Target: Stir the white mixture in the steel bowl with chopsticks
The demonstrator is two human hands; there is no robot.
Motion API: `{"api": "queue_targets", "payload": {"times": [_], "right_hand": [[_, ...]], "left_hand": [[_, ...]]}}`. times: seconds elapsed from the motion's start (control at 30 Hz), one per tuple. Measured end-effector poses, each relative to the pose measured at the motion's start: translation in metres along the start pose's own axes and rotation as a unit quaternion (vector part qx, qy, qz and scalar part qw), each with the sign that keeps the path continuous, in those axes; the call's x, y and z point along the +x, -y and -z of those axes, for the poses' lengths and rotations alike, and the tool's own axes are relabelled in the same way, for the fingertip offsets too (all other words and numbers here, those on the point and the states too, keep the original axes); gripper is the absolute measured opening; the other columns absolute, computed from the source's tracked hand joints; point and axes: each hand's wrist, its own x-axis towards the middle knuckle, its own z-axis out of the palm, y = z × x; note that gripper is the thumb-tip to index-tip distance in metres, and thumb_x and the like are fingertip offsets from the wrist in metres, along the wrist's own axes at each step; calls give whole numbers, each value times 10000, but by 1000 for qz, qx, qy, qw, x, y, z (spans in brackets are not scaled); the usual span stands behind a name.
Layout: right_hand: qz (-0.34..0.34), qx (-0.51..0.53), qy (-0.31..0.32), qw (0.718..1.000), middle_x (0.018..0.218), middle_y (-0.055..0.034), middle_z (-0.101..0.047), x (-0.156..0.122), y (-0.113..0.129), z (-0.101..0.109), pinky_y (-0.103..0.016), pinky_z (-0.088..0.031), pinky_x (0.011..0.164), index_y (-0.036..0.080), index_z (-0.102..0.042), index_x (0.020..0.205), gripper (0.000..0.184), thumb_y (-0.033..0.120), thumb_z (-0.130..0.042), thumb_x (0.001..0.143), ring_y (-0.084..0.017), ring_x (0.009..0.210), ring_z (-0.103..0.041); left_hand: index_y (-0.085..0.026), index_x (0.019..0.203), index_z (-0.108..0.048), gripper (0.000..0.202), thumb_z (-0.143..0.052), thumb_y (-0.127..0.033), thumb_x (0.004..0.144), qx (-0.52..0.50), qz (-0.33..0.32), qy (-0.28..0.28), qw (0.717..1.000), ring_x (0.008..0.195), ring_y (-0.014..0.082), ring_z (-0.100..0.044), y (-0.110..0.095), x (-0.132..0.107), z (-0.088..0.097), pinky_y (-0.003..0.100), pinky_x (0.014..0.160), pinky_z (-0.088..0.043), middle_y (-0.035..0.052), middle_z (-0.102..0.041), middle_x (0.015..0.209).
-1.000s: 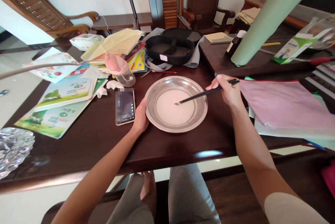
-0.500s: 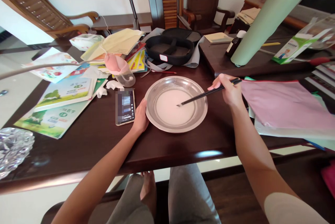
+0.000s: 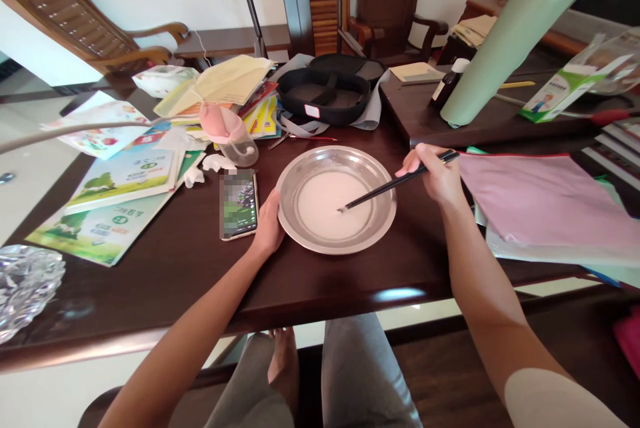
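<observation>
A round steel basin [image 3: 385,205] stands on the dark wooden table, with a milky white liquid [image 3: 325,205] in its bottom. My left hand [image 3: 270,225] grips the basin's left rim; some of its fingers are hidden under the edge. Black chopsticks [image 3: 390,184] are pinched in my right hand [image 3: 437,171], above and right of the basin. They slant down to the left, and their tips dip into the liquid near its middle. Just left of my left hand lies a phone [image 3: 245,205] with its screen lit.
Behind the phone are crumpled tissues [image 3: 217,163] and a pink-lidded cup [image 3: 233,135]. Workbooks [image 3: 115,208] and a glass dish [image 3: 30,288] lie left. At the back sits a black case [image 3: 325,98]. A green flask [image 3: 510,48] and a pink zip pouch [image 3: 545,195] are on the right.
The chopstick tips have shifted slightly downward in the liquid, with a small move of my right hand. The phone's screen picture has changed. My left hand stays on the rim.
</observation>
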Motion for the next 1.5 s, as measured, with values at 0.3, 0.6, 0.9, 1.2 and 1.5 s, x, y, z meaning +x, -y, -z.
{"api": "queue_targets", "payload": {"times": [0.3,0.6,0.9,1.2,1.5], "right_hand": [[-16,-53,49,997,700,-41,-778,-2,7,-11,-370,-607,762,237,-728,656,437,639,-748,827,-233,746,-775],[-12,-36,84,996,665,-46,-759,-4,5,-13,-347,-588,716,228,-722,630,453,619,-727,857,-220,712,-765],[9,-3,-13,1000,560,-21,-698,1,-1,1,-341,-564,661,240,-667,544,488,580,-708,891,-194,598,-711],[-15,-49,58,997,686,-34,-771,-2,7,-10,-364,-602,756,240,-727,651,435,632,-740,839,-220,718,-765],[-31,-41,93,994,673,-38,-760,-3,5,-12,-359,-602,714,240,-716,628,466,654,-720,841,-223,707,-761]], "left_hand": [[-178,1076,-758,440,-671,-550,858,24,-9,-3,1000,1126,290,-699,-2,-1,-2,359,958,-572,61,-795,1126],[-188,1036,-754,385,-674,-522,860,18,-3,1,1000,1189,297,-678,-5,-1,-2,366,1014,-553,66,-789,1119],[-178,978,-757,359,-661,-503,859,38,-13,-5,999,1185,303,-664,-9,-3,-5,351,968,-566,70,-789,1104],[-187,972,-747,364,-678,-523,854,22,-2,-7,1000,1116,293,-692,-7,-3,-5,352,955,-571,66,-788,1063],[-201,923,-724,344,-684,-534,844,14,4,-4,1000,1175,305,-675,-5,-2,-4,359,970,-568,66,-786,1056]]}}
